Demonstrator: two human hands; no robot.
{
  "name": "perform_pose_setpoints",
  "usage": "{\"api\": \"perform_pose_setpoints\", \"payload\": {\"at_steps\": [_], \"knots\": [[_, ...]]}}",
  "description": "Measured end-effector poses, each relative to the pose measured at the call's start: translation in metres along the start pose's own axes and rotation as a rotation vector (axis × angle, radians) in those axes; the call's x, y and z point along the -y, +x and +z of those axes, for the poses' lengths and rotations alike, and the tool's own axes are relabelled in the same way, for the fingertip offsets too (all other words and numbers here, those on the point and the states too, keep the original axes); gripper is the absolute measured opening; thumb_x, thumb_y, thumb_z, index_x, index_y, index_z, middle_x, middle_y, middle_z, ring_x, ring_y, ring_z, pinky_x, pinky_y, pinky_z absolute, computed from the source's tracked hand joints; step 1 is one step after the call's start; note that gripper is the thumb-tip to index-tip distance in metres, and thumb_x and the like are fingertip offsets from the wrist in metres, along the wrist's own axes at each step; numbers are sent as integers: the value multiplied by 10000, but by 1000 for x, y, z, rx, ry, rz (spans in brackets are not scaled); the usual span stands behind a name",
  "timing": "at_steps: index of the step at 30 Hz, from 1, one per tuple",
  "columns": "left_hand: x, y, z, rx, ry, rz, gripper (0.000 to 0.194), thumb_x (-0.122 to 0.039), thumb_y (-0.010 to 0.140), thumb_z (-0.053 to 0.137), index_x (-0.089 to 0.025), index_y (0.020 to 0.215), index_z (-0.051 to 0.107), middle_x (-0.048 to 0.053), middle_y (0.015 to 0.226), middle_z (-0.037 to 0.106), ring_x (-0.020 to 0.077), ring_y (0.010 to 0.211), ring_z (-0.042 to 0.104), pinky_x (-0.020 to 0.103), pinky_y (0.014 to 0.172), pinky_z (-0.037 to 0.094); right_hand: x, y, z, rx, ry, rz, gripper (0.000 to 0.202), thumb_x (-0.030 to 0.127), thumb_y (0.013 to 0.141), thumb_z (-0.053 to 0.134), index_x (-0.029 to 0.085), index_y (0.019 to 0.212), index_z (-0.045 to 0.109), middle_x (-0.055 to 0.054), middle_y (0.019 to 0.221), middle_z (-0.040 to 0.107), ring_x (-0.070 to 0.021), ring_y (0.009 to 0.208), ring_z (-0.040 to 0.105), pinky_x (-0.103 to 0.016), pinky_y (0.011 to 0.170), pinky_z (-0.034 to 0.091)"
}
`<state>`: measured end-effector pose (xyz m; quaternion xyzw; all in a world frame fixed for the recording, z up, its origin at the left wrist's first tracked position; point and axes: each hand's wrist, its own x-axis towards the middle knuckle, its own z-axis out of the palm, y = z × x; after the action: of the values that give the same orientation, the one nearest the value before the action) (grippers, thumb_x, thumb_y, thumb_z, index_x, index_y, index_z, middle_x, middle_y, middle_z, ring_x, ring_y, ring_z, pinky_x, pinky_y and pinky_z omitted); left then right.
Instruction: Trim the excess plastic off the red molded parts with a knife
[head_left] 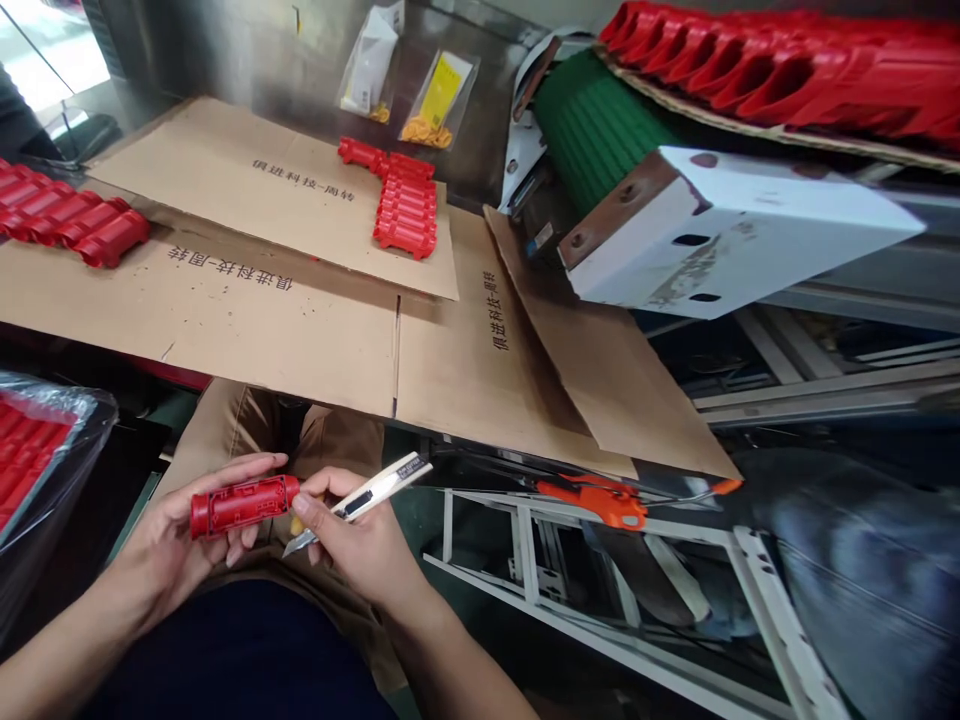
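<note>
A red plastic cylindrical part (244, 506) lies across the fingers of my left hand (169, 530), which is curled around it from below over my lap. My right hand (360, 545) grips a utility knife (382, 487) with a pale handle, its blade pointing down and left, just beside the red part's right end. A small yellowish thing (298, 522) shows between my right fingers, partly hidden. On the cardboard ahead, several similar red parts (406, 208) stand in a group, and another row (71, 215) lies at the left.
Flattened cardboard (322, 340) covers the bench. Behind it lie two plastic bags (439, 100) with yellow rings. A green conveyor belt (600, 120) at right carries many red parts (787, 80). An orange air gun (600, 500) hangs below the bench edge. A lined bin (90, 410) stands left.
</note>
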<state>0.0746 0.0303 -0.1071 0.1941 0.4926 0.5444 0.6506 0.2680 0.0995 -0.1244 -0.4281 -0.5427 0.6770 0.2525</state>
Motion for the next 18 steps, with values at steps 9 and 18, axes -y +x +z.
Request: {"api": "perform_pose_setpoints", "payload": {"at_steps": [9, 18], "knots": [[-1, 7, 9, -232, -11, 114, 356, -334, 701, 989, -162, 938, 787, 89, 966, 817, 59, 506, 542, 163, 463, 404, 2, -18, -4, -160, -442, -825, 331, 126, 1038, 658, 205, 1358, 691, -117, 1261, 792, -221, 1148, 775, -334, 985, 666], [2, 5, 8, -202, -11, 124, 346, -310, 709, 985, -166, 951, 784, 105, 979, 825, 67, 520, 546, 169, 470, 412, -3, -9, 3, -135, -329, -874, 341, 112, 1000, 749, 263, 1304, 774, -90, 1153, 817, -213, 950, 751, -354, 807, 678]]}}
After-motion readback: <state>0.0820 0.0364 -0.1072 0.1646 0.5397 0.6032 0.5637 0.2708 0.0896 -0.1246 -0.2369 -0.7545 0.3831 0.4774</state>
